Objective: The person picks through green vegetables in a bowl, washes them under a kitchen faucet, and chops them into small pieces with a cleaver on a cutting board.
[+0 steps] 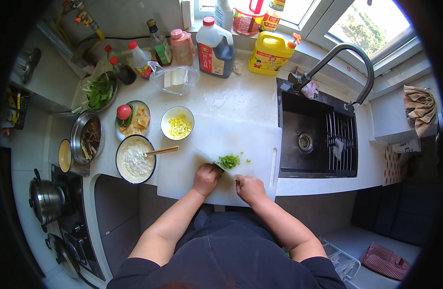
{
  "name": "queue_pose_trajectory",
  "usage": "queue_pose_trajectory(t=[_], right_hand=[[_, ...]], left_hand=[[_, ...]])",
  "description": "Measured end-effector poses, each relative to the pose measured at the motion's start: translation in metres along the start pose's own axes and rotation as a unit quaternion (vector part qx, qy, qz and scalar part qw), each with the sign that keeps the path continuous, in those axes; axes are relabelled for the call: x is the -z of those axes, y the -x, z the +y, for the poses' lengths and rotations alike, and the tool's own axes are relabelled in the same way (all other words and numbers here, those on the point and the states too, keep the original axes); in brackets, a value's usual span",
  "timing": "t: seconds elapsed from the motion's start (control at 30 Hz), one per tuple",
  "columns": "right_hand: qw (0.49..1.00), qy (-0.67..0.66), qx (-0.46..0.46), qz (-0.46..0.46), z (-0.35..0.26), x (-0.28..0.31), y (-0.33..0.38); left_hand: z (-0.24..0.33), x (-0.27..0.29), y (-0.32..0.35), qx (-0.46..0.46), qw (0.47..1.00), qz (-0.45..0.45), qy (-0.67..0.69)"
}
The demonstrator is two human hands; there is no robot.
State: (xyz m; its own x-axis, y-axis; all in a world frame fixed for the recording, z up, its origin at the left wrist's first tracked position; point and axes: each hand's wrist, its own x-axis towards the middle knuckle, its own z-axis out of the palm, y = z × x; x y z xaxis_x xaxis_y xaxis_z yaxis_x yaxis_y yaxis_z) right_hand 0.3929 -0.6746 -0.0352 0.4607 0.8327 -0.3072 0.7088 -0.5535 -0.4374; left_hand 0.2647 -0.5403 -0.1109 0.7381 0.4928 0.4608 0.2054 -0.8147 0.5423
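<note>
Desk: Where did the greens lie?

Photographer: The chopped greens (pixel 228 162) sat in a small loose heap on the white cutting board (pixel 245 137), just beyond both hands, stray bits off to the right. The heap's longer side ran from near left to far right.

Desk: And the hands?

Photographer: The left hand (pixel 207 179) was nearer, its fingers bent and pressed down at the heap's near-left end; what they gripped beneath was hidden. The right hand (pixel 250 189) was closed around the handle of a knife (pixel 229 174), the blade slanting from near right to far left, across the line of the heap.

Desk: Anything in the way?

Photographer: Little close by. Chopsticks (pixel 164 151) jutted over the board's left side from a bowl of white batter (pixel 118 166), well apart from the blade. A bowl of chopped yellow pieces (pixel 165 116) stood farther off, to the far left. To the right, past the board's edge, lay the dark sink (pixel 298 174).
</note>
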Motion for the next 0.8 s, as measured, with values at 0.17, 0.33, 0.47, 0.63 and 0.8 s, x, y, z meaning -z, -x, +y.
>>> queue_pose_trajectory(t=[0.17, 0.33, 0.47, 0.63, 0.8], right_hand=[[1.000, -0.005, 0.007, 0.010, 0.008, 0.017, 0.008], [0.999, 0.038, 0.021, -0.027, 0.004, 0.019, 0.012], [0.999, 0.033, 0.023, 0.003, 0.001, -0.002, -0.002], [1.000, 0.005, 0.021, 0.002, 0.011, 0.006, -0.005], [0.999, 0.026, 0.040, -0.013, 0.001, 0.020, 0.014]], left_hand=[[-0.004, -0.005, 0.005, 0.017, 1.000, 0.004, 0.007], [0.001, -0.003, 0.004, 0.012, 1.000, 0.002, 0.001], [0.004, 0.000, -0.001, -0.002, 1.000, 0.012, 0.001], [0.021, 0.020, -0.008, 0.020, 1.000, -0.002, 0.011], [0.002, 0.004, 0.010, -0.007, 1.000, 0.011, -0.012]])
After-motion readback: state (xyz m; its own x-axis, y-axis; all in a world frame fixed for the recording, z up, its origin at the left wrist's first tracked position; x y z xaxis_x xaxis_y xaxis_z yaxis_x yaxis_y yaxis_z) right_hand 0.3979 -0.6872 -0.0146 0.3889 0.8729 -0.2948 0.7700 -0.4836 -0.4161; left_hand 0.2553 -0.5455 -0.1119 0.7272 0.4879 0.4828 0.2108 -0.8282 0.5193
